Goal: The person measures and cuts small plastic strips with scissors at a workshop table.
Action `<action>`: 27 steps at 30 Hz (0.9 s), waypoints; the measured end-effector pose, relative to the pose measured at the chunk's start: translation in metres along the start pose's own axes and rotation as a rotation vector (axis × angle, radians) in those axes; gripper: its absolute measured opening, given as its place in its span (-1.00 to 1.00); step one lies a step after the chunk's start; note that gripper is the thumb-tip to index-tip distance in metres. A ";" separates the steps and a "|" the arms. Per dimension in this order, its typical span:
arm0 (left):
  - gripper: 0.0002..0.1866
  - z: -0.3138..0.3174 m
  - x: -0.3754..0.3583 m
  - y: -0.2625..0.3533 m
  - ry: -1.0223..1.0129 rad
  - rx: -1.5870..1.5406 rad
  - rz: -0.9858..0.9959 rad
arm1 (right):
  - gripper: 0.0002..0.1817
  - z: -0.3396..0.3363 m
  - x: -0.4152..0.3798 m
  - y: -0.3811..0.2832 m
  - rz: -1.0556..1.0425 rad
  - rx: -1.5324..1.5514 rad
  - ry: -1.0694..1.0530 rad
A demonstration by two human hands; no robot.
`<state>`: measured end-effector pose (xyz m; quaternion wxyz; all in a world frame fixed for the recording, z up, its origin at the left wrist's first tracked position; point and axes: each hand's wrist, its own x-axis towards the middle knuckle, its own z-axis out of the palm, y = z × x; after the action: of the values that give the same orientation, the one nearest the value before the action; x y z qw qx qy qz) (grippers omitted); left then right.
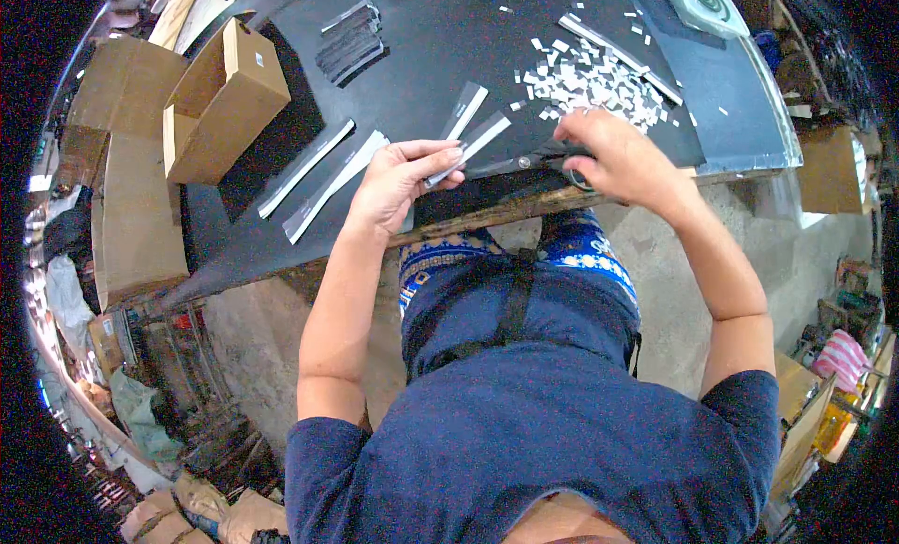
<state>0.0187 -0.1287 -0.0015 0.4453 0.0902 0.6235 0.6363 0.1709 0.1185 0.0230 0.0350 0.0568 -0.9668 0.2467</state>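
Between the thumb and fingers of my left hand (pixel 405 181) is a black-and-white strip (pixel 489 138), tilted up to the right. My right hand (pixel 618 160) is curled around the handles of dark scissors (pixel 524 161), whose round pivot shows; the blades point left toward the strip. Just beyond my left hand another strip (pixel 465 110) lies on the dark tabletop (pixel 431 48). Two more long strips, one white-edged (pixel 307 168) and one wider (pixel 330 190), rest to its left. A heap of small white pieces (pixel 599 83) spreads beyond my right hand, with a long strip (pixel 623 59) across its far side.
A stack of dark strips (pixel 352 44) sits farther back. On the left stand an open cardboard box (pixel 245 99) and a flattened cardboard piece (pixel 140 207). A clear plastic bag (pixel 707 6) lies at the back right. The table's wooden front edge (pixel 506 213) runs close to my body.
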 end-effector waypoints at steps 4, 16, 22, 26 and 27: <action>-0.73 -0.002 0.001 0.001 0.001 -0.033 -0.005 | -0.58 0.004 -0.002 -0.012 0.001 -0.126 -0.013; -0.75 0.006 0.003 0.012 0.004 -0.014 0.033 | -0.45 -0.003 -0.007 -0.002 0.027 -0.147 -0.190; -0.74 0.005 0.003 0.015 -0.010 -0.035 0.040 | -0.57 -0.039 -0.030 -0.004 0.222 0.212 -0.224; -0.74 0.007 0.010 0.015 -0.023 -0.070 0.048 | -0.47 -0.043 -0.055 0.004 0.480 0.483 -0.175; -0.74 0.009 0.011 0.016 -0.018 -0.071 0.044 | -0.47 -0.040 -0.062 0.007 0.536 0.609 -0.107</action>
<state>0.0107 -0.1122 0.0089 0.4396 0.0938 0.5945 0.6668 0.2328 0.1496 0.0490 -0.0992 -0.1768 -0.8305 0.5188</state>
